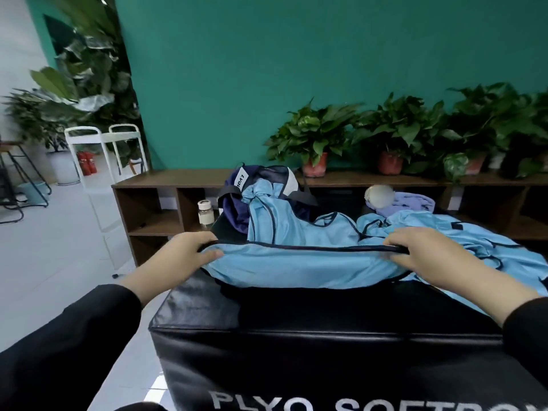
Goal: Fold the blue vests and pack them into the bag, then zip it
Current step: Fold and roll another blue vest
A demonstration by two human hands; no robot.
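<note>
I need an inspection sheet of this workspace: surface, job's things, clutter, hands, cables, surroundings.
Surface: black padded box.
Job's things: one blue vest stretched between both hands; more vests heaped at right; navy bag behind, open.
Clutter: jar, ball, purple cloth.
Hands: left hand and right hand each grip the vest's edge.
Cables: nothing seen.
Surroundings: wooden shelf, potted plants, white cart.

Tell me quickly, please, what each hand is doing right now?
Left hand: grips the left end of the blue vest by its dark-trimmed edge.
Right hand: grips the right end of the same vest.
</note>
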